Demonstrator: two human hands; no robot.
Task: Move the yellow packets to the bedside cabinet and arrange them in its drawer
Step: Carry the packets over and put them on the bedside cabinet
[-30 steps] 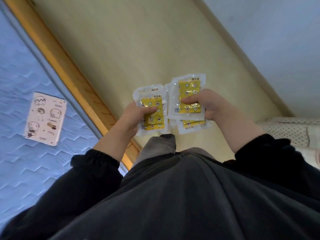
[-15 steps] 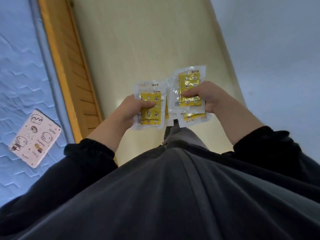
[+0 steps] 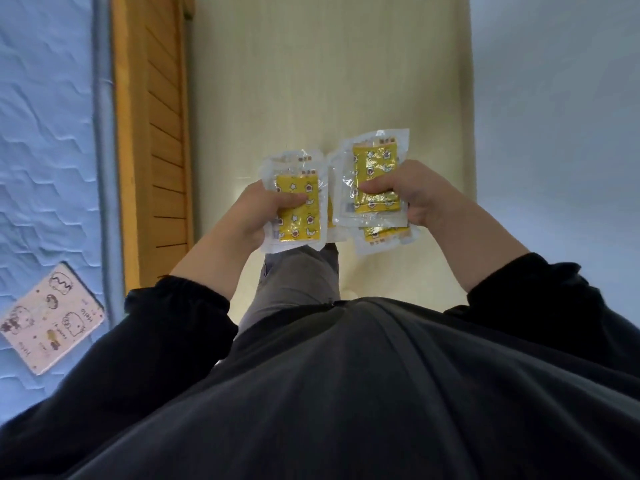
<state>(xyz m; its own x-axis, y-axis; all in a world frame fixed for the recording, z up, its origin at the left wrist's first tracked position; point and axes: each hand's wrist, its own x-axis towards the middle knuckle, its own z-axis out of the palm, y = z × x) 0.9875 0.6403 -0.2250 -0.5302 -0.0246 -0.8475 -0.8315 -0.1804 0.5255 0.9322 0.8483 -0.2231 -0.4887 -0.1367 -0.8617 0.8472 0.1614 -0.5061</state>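
Note:
My left hand [image 3: 258, 211] grips a yellow packet [image 3: 298, 218] in clear wrap, thumb across its face. My right hand [image 3: 412, 192] grips a small stack of the same yellow packets [image 3: 375, 168], thumb pressed on the top one; a lower packet [image 3: 384, 233] pokes out beneath. Both hands are held in front of my body over the pale floor, the packets nearly touching side by side. No cabinet or drawer is in view.
A blue quilted mattress [image 3: 45, 133] on an orange wooden bed frame [image 3: 152, 133] runs along the left. A pink cartoon-printed booklet [image 3: 52, 317] lies on the mattress. A pale wall [image 3: 561, 133] is on the right, with cream floor [image 3: 311, 81] between.
The view has swung so the bed frame now runs straight up the left side and the booklet sits lower left. Both hands keep their hold on the packets.

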